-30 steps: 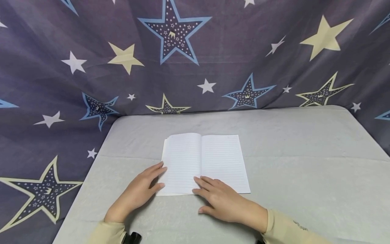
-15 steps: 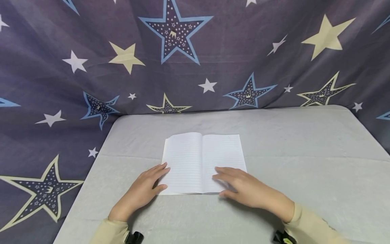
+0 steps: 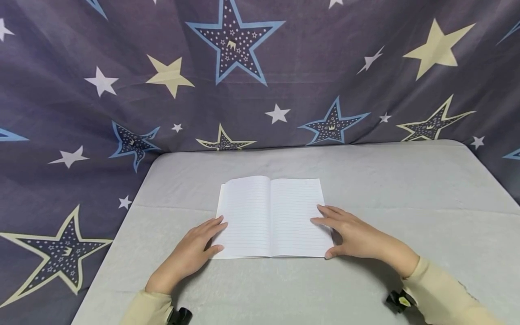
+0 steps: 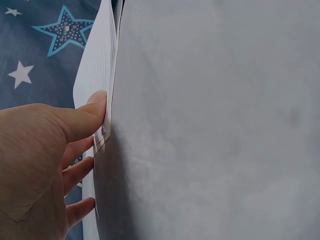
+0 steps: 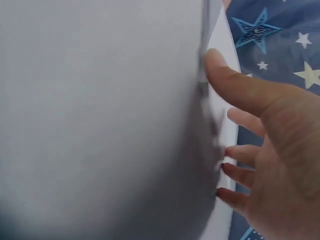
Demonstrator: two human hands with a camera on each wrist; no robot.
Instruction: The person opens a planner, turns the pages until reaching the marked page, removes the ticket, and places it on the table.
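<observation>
My open notebook point(image 3: 270, 216) lies mid-desk, spine pointing toward the far edge, between my flat, relaxed hands: left hand point(image 3: 191, 253) touching its left edge, right hand point(image 3: 355, 237) its right.

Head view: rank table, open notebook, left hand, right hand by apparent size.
1. Grey table, by far the largest.
2. Open notebook, lined pages up.
3. Left hand and right hand look about alike; not ranking them. Each rests with straight fingers at its own side edge of the notebook.
</observation>
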